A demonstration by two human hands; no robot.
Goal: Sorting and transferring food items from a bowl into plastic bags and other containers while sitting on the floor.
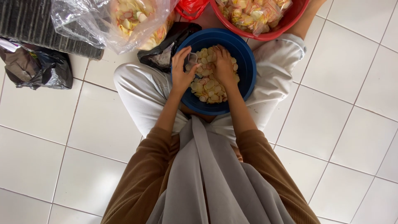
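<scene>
The person sits cross-legged on the white tiled floor [83,137] with a blue basin [244,62] held in the lap. The basin holds pale round chips [209,89], some pink-edged, heaped toward its far rim. The left hand [181,68] rests at the basin's left edge, fingers loosely curled around what looks like a small clear bag [192,57]; how firm that hold is cannot be told. The right hand [224,66] lies palm-down on the heap at the centre, fingers bent into the chips, apparently gathering a few. Judged from this, good practice is to keep the bag mouth low over the basin, scoop small amounts, and press lightly, since the chips look brittle. A red basin [286,23] and a clear sack [103,25] lie beyond, a black bag [37,68] at left.
</scene>
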